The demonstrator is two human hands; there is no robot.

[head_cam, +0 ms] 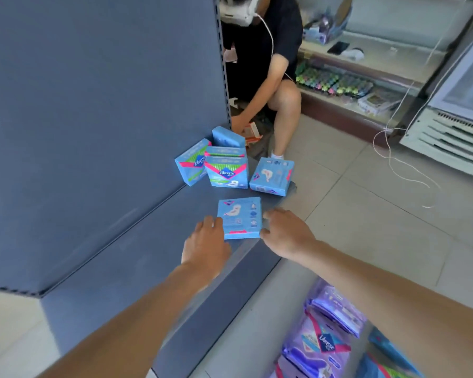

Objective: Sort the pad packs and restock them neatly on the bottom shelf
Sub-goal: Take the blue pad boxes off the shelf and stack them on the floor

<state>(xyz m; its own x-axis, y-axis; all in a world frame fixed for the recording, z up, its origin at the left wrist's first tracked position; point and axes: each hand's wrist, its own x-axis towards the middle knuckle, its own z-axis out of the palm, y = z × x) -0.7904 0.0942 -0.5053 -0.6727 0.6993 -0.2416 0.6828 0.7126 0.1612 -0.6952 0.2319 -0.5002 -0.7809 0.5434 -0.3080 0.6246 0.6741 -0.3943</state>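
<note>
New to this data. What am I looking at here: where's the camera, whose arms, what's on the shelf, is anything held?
There is no machine here. One wide-angle camera sits on a person's head and looks forward and down, so the two bare arms coming in from the bottom are the wearer's own.

The grey surface is the bottom shelf of a shop rack. A blue pad pack lies flat near its front edge, back face up. The left hand and right hand touch its two sides, fingers open, so it looks steadied or slid rather than lifted.

Further back, a cluster of blue packs stands at the shelf's far end, and one more blue pack leans beside them. Purple packs wait on the floor at lower right. Another person crouches behind the rack.
</note>
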